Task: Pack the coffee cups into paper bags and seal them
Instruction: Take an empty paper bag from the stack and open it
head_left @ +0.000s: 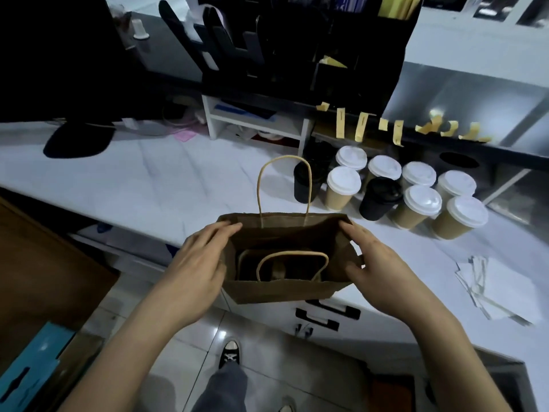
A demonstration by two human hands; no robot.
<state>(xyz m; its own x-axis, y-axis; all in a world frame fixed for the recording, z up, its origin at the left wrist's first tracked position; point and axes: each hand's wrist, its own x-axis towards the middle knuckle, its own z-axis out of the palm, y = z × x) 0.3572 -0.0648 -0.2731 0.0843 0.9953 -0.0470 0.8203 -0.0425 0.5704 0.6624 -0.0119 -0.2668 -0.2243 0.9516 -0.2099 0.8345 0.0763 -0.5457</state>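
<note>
A brown paper bag (282, 291) stands open at the counter's front edge, one twine handle upright at the back and the other folded inward over its mouth. My left hand (197, 257) presses flat against the bag's left side, fingertips at the top rim. My right hand (371, 257) holds the right side, thumb curled against the bag wall and fingers along the rim. Behind the bag to the right stands a cluster of several coffee cups (419, 206), tan ones with white lids and black ones (378, 199) with black lids. The bag's dark inside shows no cup.
Yellow tape strips (361, 126) hang from a dark shelf edge above the cups. A white shelf unit (255, 120) stands at the back. Folded white papers (502, 288) lie on the right of the marble counter (148, 179). Drawer handles (326, 312) sit below the edge.
</note>
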